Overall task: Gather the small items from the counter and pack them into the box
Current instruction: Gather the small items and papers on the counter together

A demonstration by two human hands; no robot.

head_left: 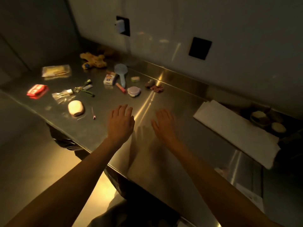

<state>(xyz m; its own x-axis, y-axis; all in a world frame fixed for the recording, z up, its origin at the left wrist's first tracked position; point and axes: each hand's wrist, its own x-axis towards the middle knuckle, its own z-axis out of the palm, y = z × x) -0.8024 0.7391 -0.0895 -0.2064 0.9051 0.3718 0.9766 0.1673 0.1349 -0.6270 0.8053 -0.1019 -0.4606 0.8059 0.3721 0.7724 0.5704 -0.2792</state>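
Several small items lie scattered on the left half of a steel counter: a red packet, a round pink case, a thin pink stick, a clear bag, keys with a green strap, a small white box, a blue hairbrush, a lidded round container, a yellow plush toy and a sealed pouch. My left hand and my right hand hover over the counter's middle with fingers straight, holding nothing. No packing box is visible.
A folded white cloth lies on the right of the counter beside a dark recess with bowls. The back wall holds a plugged socket and a dark plate. A dark bag hangs below the front edge.
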